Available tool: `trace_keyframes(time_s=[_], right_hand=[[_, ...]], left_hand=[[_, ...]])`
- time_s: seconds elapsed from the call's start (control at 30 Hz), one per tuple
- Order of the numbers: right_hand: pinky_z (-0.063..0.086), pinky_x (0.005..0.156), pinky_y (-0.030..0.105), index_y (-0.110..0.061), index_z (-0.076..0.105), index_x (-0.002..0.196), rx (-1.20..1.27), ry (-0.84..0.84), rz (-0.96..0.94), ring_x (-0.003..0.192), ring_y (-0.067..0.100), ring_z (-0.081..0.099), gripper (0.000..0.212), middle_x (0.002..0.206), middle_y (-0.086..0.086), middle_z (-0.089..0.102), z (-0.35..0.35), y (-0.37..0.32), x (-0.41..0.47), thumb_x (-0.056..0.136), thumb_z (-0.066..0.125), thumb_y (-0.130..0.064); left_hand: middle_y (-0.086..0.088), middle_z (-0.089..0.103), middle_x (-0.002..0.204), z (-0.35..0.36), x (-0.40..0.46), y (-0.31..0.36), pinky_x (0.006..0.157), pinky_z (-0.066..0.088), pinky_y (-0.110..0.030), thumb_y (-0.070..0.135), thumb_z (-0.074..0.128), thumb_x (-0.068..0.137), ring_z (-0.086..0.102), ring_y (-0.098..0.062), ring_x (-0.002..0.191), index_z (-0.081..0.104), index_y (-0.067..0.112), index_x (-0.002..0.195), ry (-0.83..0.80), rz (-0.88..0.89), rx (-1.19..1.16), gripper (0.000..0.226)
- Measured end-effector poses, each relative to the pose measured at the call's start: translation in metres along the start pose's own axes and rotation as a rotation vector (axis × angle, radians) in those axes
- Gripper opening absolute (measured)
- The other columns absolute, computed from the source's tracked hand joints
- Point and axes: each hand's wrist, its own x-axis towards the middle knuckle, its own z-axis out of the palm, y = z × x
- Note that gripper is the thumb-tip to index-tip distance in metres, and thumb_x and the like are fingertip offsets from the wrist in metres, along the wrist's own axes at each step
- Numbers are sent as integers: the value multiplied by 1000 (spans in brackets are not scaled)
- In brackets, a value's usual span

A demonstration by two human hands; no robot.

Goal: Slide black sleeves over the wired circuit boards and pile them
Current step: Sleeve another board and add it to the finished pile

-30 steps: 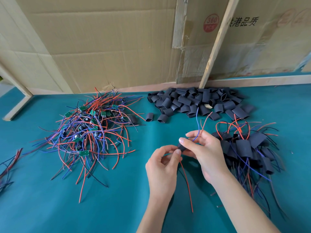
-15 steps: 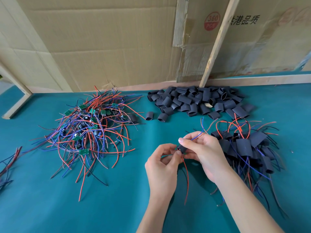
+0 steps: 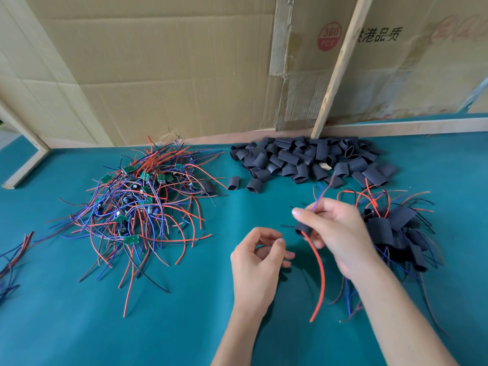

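Closest, the left hand (image 3: pixel 260 257) hangs over the teal felt desk (image 3: pixel 184 326) with fingers loosely bent, its grip holding nothing. Just past it, the right hand (image 3: pixel 335 233) has its grip pinched on a short black rubber sleeve (image 3: pixel 303 229); a long red wire (image 3: pixel 320 273) dangles from the sleeve. Right of that hand lies a heap of sleeved boards with wires (image 3: pixel 396 233). Farther left sits a tangle of small green circuit boards with red and blue wires (image 3: pixel 140 207). Farthest back is a pile of loose black sleeves (image 3: pixel 303 159), beside tall brown cardboard sheets (image 3: pixel 171 75).
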Motion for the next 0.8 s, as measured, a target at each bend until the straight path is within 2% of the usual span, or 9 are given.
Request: trace_keyframes(time_s=[0.13,0.23,0.3,0.37,0.43,0.53,0.63,0.7,0.8], right_hand=[[38,42,17,-17,73,76,-273,99,-36,45,11,54,29,58,-2,67,-52,-24,1,75,84,-43],[56,72,34,-37,74,89,-736,283,-58,72,13,70,50,75,-10,76,-96,-36,-3,61,66,-78],[55,95,49,-32,72,99,-850,519,-100,99,27,71,58,100,-7,78,-116,-48,1,65,59,-77],[53,99,50,-34,69,102,-744,645,-224,104,27,70,45,100,-9,76,-111,-64,10,70,58,-64],[54,85,33,-38,69,92,-645,542,-366,86,8,71,25,80,-21,73,-72,-75,27,71,62,-50],[45,73,10,-36,72,82,-747,74,-486,79,-7,67,5,77,-27,72,14,-70,57,78,74,-35],[46,98,29,-25,71,120,-972,-269,-402,118,18,61,32,120,-5,72,78,-40,89,89,75,-21],[45,104,42,-23,60,138,-1144,-310,-349,131,30,50,46,137,3,62,97,-23,102,93,70,-22],[49,98,44,-24,62,133,-1179,-231,-397,126,31,51,39,131,4,64,104,-8,111,95,66,-20]], left_hand=[[-5,67,76,1,3,-3,56,55,-25,-5,59,94,75,-25,66,69,8,87,13,-3,-2,18],[-11,68,77,2,3,-5,56,54,-24,-5,57,94,75,-24,66,68,8,87,6,8,-2,18],[-14,68,79,2,4,-5,56,54,-23,-5,57,93,74,-23,65,68,8,86,9,14,2,18],[-18,68,78,2,5,-6,56,53,-21,-5,57,93,73,-20,63,68,8,85,12,20,5,19],[-20,67,77,2,4,-6,55,51,-20,-5,57,93,72,-18,60,68,8,84,10,25,5,19],[-17,65,74,3,3,-5,53,49,-20,-5,56,93,70,-18,58,66,8,84,12,27,1,19],[-5,64,70,2,3,-5,53,48,-19,-5,55,93,70,-17,59,66,11,83,26,18,0,22],[-1,64,70,2,2,-5,53,49,-19,-4,54,93,69,-16,58,67,12,82,31,16,-5,23],[2,64,70,1,1,-6,55,51,-22,-4,53,92,69,-16,58,66,12,84,22,20,-3,22]])
